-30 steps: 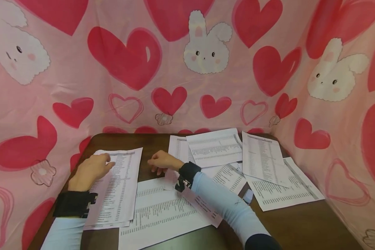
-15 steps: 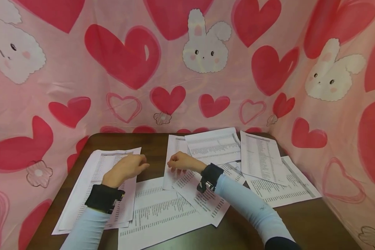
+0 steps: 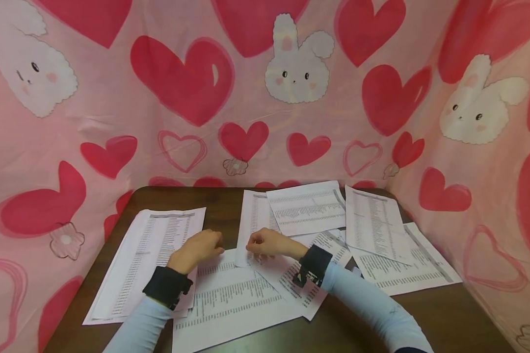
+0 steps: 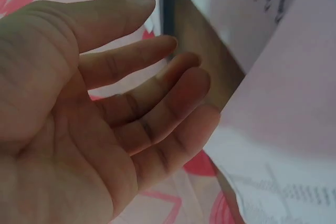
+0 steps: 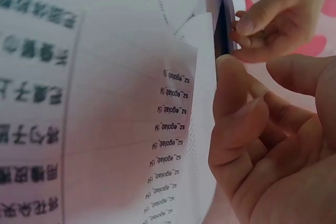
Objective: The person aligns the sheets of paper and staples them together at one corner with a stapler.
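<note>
Several printed sheets cover the table in the head view. My left hand (image 3: 198,249) hovers at the right edge of the left stack of paper (image 3: 147,260); its fingers are loosely bent and the palm holds nothing, as the left wrist view shows. To its right, my right hand (image 3: 271,242) hangs over a narrow sheet (image 3: 252,211) and a slanted sheet (image 3: 287,279). The right wrist view has its fingers (image 5: 236,140) curled with the thumb apart and no paper between them. A wide sheet (image 3: 229,304) lies in front of both hands.
Farther back lies another printed sheet (image 3: 309,211). Two overlapping sheets, the upper one (image 3: 375,220) tilted, are at the right. Brown tabletop (image 3: 185,196) shows behind the left stack. A heart-patterned pink cloth (image 3: 247,98) rises behind the table.
My left hand has moved right, from over the left stack to its right edge. My right hand has moved right and slightly nearer, from the bare wood to over the middle sheets.
</note>
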